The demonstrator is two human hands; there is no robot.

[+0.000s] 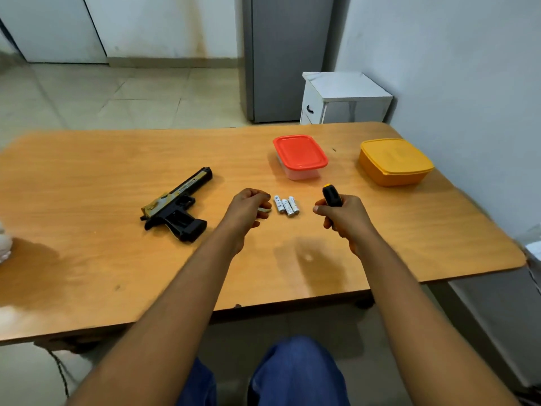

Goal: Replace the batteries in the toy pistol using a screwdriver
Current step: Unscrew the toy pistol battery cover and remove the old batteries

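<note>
On the orange-brown wooden tabletop (87, 259), three small white cylindrical batteries (286, 205) lie side by side, touching one another, and serve here as the landmark. Well to the left of the batteries lies the black and gold plastic toy pistol (175, 205), flat on its side, its barrel pointing away from the person and its grip toward the near edge.

The left hand (247, 209) hovers just left of the batteries. Its fingers (265, 206) are curled around a small pale object that peeks out at the fingertips; what that object is cannot be told. The right hand (342, 215) is just right of the batteries, its fingers clenched around the black-handled screwdriver with a yellow cap (330, 194); only the top of the handle shows above the fist, and the shaft is hidden.

Beyond the batteries, near them, stands a clear rectangular plastic box with a red lid (300, 155). Farther right of that, well apart from the batteries, sits a yellow-orange square plastic container with its lid on (395, 161).
</note>
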